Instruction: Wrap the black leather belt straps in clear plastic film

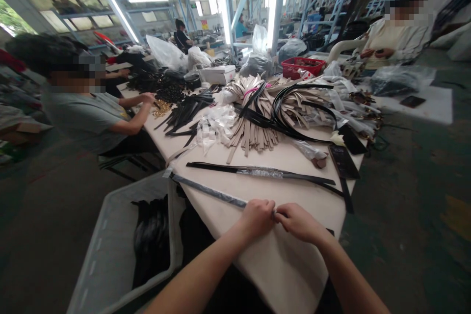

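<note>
A long black strap in a clear plastic sleeve (209, 191) slants over the near table edge toward my hands. My left hand (258, 217) is closed around this sleeved strap. Close against it, my right hand (297, 222) pinches at the sleeve's end; its fingertips partly hide what they grip. A short dark tip (330, 231) shows just beyond my right wrist. Behind my hands lies a bundle of black straps (213, 168), with a clear plastic band (259, 172) wrapped around its middle.
The pale table (294, 274) bears a heap of beige strips (253, 137), looped black straps (279, 120) and a dark phone-like slab (344, 162). Below left stands a white bin (110, 235) with black straps inside. Co-workers sit at left (84, 117) and stand at right (399, 41).
</note>
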Demonstrator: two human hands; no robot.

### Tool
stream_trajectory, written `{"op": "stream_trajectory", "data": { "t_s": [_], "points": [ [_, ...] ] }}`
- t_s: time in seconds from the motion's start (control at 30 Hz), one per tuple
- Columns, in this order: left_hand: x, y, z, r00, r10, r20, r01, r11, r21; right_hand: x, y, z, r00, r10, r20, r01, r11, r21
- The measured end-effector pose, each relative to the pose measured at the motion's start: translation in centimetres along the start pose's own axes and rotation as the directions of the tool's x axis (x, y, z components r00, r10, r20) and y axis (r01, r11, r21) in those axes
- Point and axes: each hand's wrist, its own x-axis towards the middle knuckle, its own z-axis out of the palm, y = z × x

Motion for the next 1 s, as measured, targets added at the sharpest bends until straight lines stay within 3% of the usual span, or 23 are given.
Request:
{"op": "stream_trajectory", "data": {
  "t_s": [0.1,0.2,0.37,0.5,0.6,0.83,1.0],
  "points": [
    [-0.3,-1.1,-0.9,0.995,-0.049,-0.085,0.052,0.998,0.027,-0.6,1.3,-0.8,0.999,0.048,-0.005,-0.048,0.999,-0.018],
    [-0.2,-1.3,-0.8,0.989,-0.132,-0.074,0.135,0.990,0.048,-0.5,1.7,-1.0,0.998,0.061,0.006,-0.060,0.998,-0.011],
    [0.8,0.5,0.4,1.000,-0.005,-0.003,0.005,1.000,0.010,0.8,0.4,0.3,0.999,-0.039,0.002,0.039,0.996,0.083],
    [-0.4,-1.7,-1.2,0.994,-0.078,-0.081,0.083,0.995,0.061,-0.8,2.5,-1.3,0.998,0.043,0.041,-0.044,0.998,0.040],
    [-1.0,-3.0,-1.9,0.985,-0.164,-0.059,0.169,0.982,0.087,-1.5,3.8,-2.3,0.993,0.089,0.072,-0.093,0.994,0.056],
    [0.4,-0.7,-0.8,1.000,-0.021,0.005,0.020,0.996,0.084,0.8,2.2,-0.4,0.997,0.027,0.075,-0.038,0.987,0.153],
    [0.9,0.5,-0.1,1.000,0.000,0.005,0.000,1.000,0.030,1.2,2.5,-0.1,0.992,0.002,0.124,-0.031,0.971,0.235]
  ]
}}
